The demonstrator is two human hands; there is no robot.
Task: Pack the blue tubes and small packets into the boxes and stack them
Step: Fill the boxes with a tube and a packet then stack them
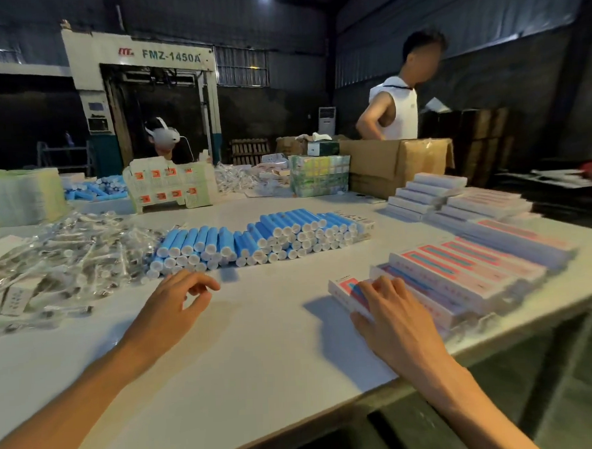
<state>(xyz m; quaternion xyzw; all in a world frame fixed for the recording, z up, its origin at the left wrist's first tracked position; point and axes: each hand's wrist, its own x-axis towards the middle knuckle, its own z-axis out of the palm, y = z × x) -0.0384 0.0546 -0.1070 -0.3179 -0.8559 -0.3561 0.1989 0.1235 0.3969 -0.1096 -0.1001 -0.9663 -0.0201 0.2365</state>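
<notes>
A heap of blue tubes (261, 238) with white caps lies across the middle of the white table (225, 348). To its left is a pile of small clear packets (70, 256). A row of white boxes with pink and blue print (461, 270) lies at the right. My right hand (391, 308) rests with spread fingers on the nearest box (342, 292), thumb at its near side. My left hand (178, 295) hovers just in front of the tubes, fingers loosely curled, holding nothing.
More stacked white boxes (433, 191) lie at the far right. A brown carton (397, 164), a wrapped green pack (319, 175) and printed flat cartons (169, 186) stand at the back. A person in a white top (395, 109) stands behind the carton. The table edge (499, 330) runs close on the right.
</notes>
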